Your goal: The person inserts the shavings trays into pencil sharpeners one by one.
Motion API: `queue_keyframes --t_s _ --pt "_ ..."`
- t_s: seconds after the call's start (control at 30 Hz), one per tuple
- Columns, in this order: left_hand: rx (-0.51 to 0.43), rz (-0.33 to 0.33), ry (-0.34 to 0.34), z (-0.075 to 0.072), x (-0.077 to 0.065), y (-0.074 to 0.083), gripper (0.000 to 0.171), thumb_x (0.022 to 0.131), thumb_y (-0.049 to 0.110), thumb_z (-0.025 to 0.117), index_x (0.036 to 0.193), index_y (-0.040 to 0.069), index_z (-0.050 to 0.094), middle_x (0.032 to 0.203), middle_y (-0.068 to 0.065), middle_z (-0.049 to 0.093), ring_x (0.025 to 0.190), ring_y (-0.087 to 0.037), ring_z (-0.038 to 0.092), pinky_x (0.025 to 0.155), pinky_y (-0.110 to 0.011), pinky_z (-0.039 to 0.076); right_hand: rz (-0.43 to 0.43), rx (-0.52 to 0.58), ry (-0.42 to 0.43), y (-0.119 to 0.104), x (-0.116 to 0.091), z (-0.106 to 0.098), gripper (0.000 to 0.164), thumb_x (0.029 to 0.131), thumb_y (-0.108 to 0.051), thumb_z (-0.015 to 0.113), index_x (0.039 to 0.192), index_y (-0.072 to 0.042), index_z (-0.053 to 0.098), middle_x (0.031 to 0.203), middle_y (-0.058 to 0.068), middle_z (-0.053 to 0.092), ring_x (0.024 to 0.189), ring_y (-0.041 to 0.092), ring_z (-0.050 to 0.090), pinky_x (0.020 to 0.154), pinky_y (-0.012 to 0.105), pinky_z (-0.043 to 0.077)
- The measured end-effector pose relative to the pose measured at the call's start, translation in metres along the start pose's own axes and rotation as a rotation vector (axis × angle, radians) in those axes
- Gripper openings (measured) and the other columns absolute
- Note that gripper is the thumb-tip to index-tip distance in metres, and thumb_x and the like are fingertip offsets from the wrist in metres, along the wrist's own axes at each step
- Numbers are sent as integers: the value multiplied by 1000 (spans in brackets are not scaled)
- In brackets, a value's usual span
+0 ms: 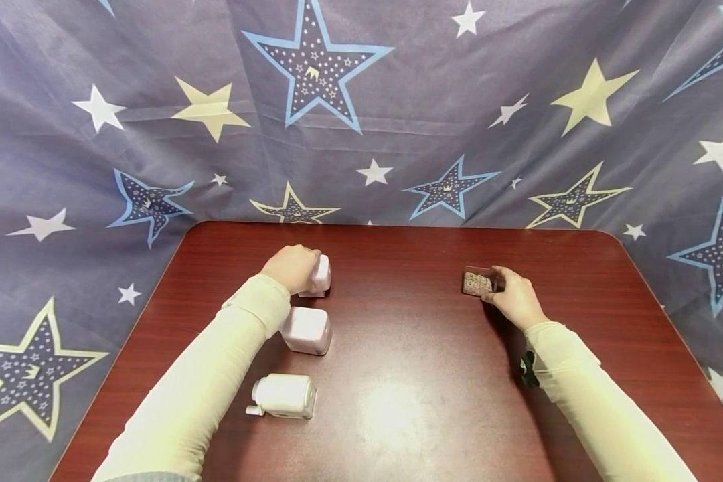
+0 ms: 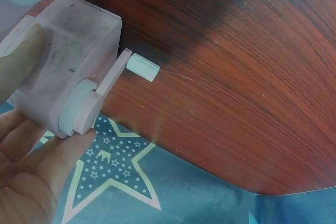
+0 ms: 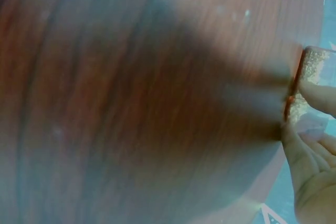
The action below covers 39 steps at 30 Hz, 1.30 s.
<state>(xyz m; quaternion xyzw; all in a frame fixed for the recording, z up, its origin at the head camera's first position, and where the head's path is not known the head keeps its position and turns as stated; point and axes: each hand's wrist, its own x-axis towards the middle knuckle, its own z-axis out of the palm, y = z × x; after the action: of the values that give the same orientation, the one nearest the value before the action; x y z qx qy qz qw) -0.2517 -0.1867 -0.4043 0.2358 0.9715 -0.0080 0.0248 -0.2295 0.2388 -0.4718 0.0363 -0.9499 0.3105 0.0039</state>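
Observation:
At the far left of the table, my left hand (image 1: pixel 292 266) grips a pale pink crank pencil sharpener (image 1: pixel 321 276). In the left wrist view, the thumb lies on the speckled body of this sharpener (image 2: pixel 79 40) and the fingers are at its other side, near the crank handle (image 2: pixel 143 67). Over on the right, my right hand (image 1: pixel 515 299) pinches a small box-like piece (image 1: pixel 476 283) with a gold-brown grainy surface between thumb and fingers. Only part of this grainy piece (image 3: pixel 310 69) shows at the edge of the right wrist view; its exact kind cannot be told.
A second pale pink sharpener (image 1: pixel 308 329) stands just nearer than the held one, close to the left sleeve. Nearer still is a white crank sharpener (image 1: pixel 286 395). The red-brown wooden table (image 1: pixel 397 321) ends at a star-patterned cloth (image 1: pixel 373 147) behind.

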Motion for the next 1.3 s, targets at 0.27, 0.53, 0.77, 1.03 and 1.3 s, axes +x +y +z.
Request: queue_keyframes --t_s 0.27,0.53,0.77,1.03,1.3 --pt "-4 1 14 -4 -2 5 50 65 20 84 104 -6 66 89 -21 71 85 -42 69 79 -52 56 -19 27 -4 -3 1 2 73 76 -8 74 140 16 48 127 37 61 117 50 60 101 60 43" --pt "-11 2 1 -7 -3 6 47 65 19 84 100 -5 64 87 -21 71 84 -43 69 80 -52 55 -27 65 -25 -11 3 10 70 76 -7 75 139 15 51 126 36 62 117 48 60 102 58 43" --pt "-21 -1 16 -2 -3 4 42 66 18 79 97 -6 63 84 -21 69 81 -43 69 77 -52 56 -50 78 -36 -19 3 16 69 75 -6 75 136 14 53 125 34 64 119 47 59 102 57 42" --pt "-7 35 68 0 -3 4 40 62 15 81 92 -5 63 81 -20 68 78 -43 68 75 -53 56 -53 82 -33 -27 3 19 67 76 -6 75 136 14 54 124 35 64 118 48 60 102 57 43" --pt "-4 40 59 -1 -3 6 39 63 13 81 92 -5 62 81 -19 68 78 -43 68 75 -52 56 -55 110 -46 -34 3 26 69 76 -6 75 138 14 53 125 34 64 118 46 61 102 55 43"
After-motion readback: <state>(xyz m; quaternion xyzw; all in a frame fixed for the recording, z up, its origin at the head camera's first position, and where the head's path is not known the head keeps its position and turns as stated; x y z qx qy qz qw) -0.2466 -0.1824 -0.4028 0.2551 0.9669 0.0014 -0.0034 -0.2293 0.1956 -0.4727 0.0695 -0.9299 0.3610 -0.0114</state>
